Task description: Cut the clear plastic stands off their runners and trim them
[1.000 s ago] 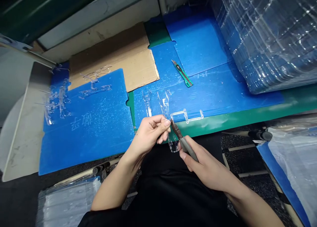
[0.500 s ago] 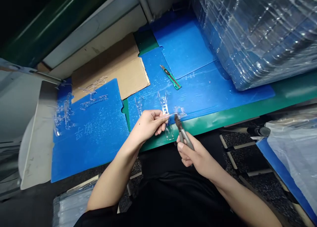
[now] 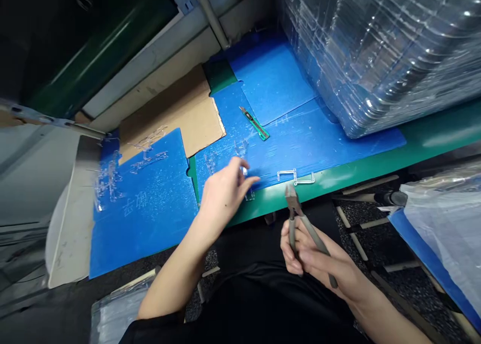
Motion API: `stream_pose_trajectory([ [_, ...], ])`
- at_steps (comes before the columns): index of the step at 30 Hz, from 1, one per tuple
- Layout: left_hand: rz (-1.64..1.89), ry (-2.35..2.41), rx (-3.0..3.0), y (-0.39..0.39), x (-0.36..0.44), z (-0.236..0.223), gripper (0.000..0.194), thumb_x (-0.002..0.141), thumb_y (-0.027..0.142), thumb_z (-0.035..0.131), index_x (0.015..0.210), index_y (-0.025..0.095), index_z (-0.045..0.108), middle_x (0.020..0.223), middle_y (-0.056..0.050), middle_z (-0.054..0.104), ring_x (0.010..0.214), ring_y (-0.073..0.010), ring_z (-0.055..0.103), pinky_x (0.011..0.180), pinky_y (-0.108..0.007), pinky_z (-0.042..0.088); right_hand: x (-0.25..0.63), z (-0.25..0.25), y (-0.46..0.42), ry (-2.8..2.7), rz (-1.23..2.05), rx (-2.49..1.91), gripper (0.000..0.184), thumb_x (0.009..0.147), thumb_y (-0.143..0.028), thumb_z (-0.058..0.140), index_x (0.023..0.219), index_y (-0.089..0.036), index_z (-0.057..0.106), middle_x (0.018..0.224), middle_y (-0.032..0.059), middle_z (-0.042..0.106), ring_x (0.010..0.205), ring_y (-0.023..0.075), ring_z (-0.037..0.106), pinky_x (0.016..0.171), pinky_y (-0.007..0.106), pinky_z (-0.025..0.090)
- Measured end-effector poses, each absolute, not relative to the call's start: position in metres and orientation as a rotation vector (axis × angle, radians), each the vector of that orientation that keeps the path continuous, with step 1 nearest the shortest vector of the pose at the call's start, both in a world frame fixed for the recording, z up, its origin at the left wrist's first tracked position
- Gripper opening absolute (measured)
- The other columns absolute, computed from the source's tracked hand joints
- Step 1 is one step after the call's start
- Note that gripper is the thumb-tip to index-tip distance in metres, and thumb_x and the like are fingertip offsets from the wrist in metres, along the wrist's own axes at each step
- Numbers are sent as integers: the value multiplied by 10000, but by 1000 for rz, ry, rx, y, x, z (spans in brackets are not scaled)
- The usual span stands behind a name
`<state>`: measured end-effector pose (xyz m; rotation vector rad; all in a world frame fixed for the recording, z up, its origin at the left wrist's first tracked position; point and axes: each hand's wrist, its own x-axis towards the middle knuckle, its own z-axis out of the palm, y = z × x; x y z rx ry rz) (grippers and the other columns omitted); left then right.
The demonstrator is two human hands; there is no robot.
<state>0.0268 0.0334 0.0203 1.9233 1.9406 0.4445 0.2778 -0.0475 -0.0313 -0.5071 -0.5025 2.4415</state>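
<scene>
My left hand [image 3: 227, 190] hovers over the front of the bench with thumb and forefinger apart, and nothing shows between them. Partly hidden behind it is a clear plastic frame [image 3: 250, 196]. My right hand [image 3: 319, 259] grips a pair of cutting pliers [image 3: 292, 199] by its grey handles, which are spread. Just beyond the pliers' jaws, a small clear plastic zigzag piece [image 3: 295, 176] lies across the blue sheet's edge and the green bench top. Another clear plastic part [image 3: 210, 162] rests left of the frame.
A green utility knife [image 3: 254, 123] lies on the blue sheet [image 3: 278, 148]. Film-wrapped clear trays [image 3: 376, 73] stand at the right. Several clear plastic sprues [image 3: 108, 179] sit at the left, near a cardboard sheet [image 3: 199, 123]. The green bench edge [image 3: 270, 201] runs in front.
My left hand has let go of the clear plastic piece, and its fingers have parted. The zigzag piece now lies farther right. The pliers have moved right and down, and their handles have spread.
</scene>
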Motion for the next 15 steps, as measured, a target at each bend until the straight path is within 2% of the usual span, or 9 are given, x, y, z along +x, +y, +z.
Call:
stream_pose_trajectory([
  [3, 337, 1594, 2017, 43, 56, 9, 607, 947, 459, 833, 1476, 247, 622, 836, 11, 733, 713, -185, 664, 666, -268, 413, 296, -24, -67, -697, 2360, -626, 369, 1017, -495, 700, 1304, -290, 596, 993, 57, 544, 841, 212, 498, 774, 384, 432],
  [4, 340, 1494, 2029, 48, 67, 3, 583, 976, 467, 798, 1489, 243, 637, 891, -18, 771, 763, -202, 697, 697, -281, 441, 300, -21, -72, -728, 2321, -678, 376, 1018, -510, 681, 1314, -296, 594, 996, 66, 549, 856, 228, 514, 779, 397, 444],
  [7, 453, 1323, 2075, 57, 94, -7, 290, 1085, 402, 642, 1249, 227, 805, 1091, -95, 831, 975, -247, 767, 831, -317, 505, 307, -13, -86, -752, 2198, -786, 380, 1006, -530, 637, 1311, -306, 602, 988, 87, 573, 865, 266, 565, 752, 420, 464],
  [9, 519, 1326, 2153, 51, 93, 0, 305, 1117, 373, 579, 1112, 226, 846, 1084, -97, 838, 986, -245, 779, 820, -316, 510, 306, -9, -89, -787, 2147, -846, 375, 995, -533, 625, 1301, -317, 608, 979, 92, 585, 856, 283, 588, 736, 433, 473],
  [12, 658, 1532, 2309, 18, 39, 38, 278, 1112, 374, 598, 1132, 261, 851, 984, -61, 842, 850, -200, 772, 734, -302, 506, 302, -9, -78, -964, 2017, -980, 341, 1005, -524, 610, 1282, -325, 609, 970, 94, 609, 850, 299, 607, 744, 454, 487],
  [15, 973, 2053, 2302, -32, -71, 97, 176, 1054, 280, 709, 1156, 326, 844, 1100, 3, 855, 927, -171, 766, 823, -298, 542, 292, -15, -40, -1313, 1668, -1185, 339, 1015, -517, 652, 1276, -305, 611, 1030, 98, 650, 938, 316, 640, 817, 455, 508],
])
